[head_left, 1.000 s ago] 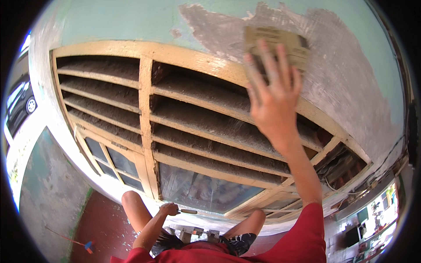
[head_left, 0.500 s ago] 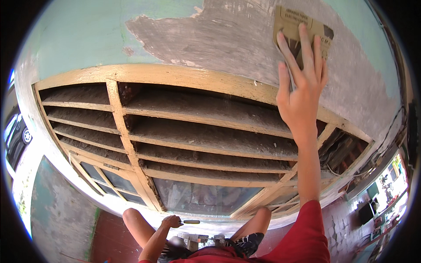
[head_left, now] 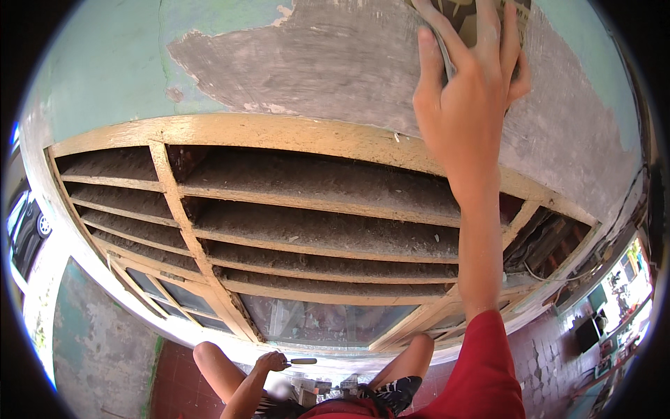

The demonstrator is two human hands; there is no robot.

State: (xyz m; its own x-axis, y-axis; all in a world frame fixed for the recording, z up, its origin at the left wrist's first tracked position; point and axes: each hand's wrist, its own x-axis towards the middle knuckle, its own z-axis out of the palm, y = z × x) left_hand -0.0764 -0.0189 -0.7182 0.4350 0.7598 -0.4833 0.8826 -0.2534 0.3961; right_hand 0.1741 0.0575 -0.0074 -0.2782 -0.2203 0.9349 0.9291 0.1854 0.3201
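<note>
My right hand (head_left: 464, 98) reaches high and presses a folded sheet of sandpaper (head_left: 466, 22) against the wall (head_left: 335, 63). Its fingers lie spread over the brown printed backing, and the thumb is at the left edge. The sheet's upper part is cut off by the top of the picture. The wall there is scuffed grey, with pale green paint around it. Low down by my knees, my left hand (head_left: 271, 361) is closed on a slim hand tool with an olive handle (head_left: 304, 361) pointing right. The fingers hide the tool's other end.
Beneath the sanded area runs a yellowish wooden frame (head_left: 279, 133) with dusty louvre slats (head_left: 328, 202). Window glass (head_left: 321, 322) lies below. A loose cable (head_left: 558, 278) hangs at the right. Red floor tiles (head_left: 183, 377) show at lower left, and a car (head_left: 31, 227) stands outside.
My right hand has slid up the wall with the sandpaper, so the fingertips now reach the picture's top edge. The view has shifted slightly. My left hand keeps its hold on the tool.
</note>
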